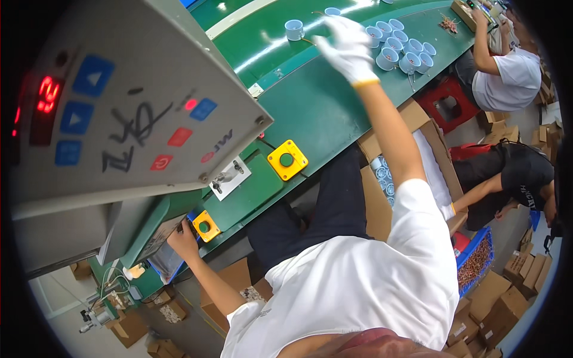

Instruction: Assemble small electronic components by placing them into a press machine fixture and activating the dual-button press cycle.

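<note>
My right hand [347, 51], in a white glove with a yellow cuff, reaches over the far side of the green table. Its thumb and fingers are spread, and I see nothing held in it. Beside it, on its right, stands a group of light-blue cups [389, 58] with small bits inside. Another blue cup [293, 30] stands left of the glove on the green conveyor belt [250, 56], a thin lead sticking out near my thumb. My bare left hand [182, 241] is at the lower left by a blue-rimmed bin [173, 268], beside the machine; its fingers are mostly hidden.
A grey control box [137, 113] with a red display fills the left. Two yellow button boxes [287, 160] [206, 226] flank a metal fixture [230, 178]. An open carton [382, 221] holds blue cups at my right. Two people [507, 74] [525, 185] work nearby.
</note>
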A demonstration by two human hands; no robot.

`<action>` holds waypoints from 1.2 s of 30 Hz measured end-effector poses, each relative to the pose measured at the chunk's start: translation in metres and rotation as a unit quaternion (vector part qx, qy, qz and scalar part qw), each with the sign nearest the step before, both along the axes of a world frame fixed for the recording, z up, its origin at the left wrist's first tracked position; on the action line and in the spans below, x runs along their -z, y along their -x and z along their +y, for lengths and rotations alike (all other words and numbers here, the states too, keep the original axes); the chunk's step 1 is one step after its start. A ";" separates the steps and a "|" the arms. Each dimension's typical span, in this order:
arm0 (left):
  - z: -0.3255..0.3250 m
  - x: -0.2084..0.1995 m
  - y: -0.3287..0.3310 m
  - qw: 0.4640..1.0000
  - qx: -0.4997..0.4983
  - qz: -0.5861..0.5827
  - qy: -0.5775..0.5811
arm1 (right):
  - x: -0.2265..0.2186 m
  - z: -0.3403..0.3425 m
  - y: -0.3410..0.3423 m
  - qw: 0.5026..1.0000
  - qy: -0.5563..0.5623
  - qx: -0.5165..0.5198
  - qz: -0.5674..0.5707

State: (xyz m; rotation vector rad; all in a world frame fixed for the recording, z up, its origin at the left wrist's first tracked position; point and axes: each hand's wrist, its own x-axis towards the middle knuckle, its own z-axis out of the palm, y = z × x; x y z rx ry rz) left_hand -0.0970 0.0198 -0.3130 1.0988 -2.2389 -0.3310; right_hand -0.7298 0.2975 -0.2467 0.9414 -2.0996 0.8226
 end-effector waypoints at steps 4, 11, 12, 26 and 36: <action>0.004 -0.014 0.019 0.999 -0.004 -0.006 -0.039 | 0.005 0.144 -0.013 0.954 -0.127 0.267 0.045; 0.016 -0.033 0.014 1.000 0.016 0.018 -0.006 | -0.001 0.103 -0.099 0.993 0.042 0.107 0.030; 0.017 -0.035 0.021 0.999 0.027 0.020 -0.004 | -0.008 0.089 -0.133 0.970 0.203 -0.059 -0.122; 0.017 -0.029 0.017 0.999 0.021 0.048 0.007 | -0.061 -0.073 -0.347 0.939 0.065 -0.307 -0.142; 0.022 -0.039 0.019 0.998 0.018 0.047 0.040 | -0.089 -0.088 -0.349 0.944 -0.161 -0.211 -0.198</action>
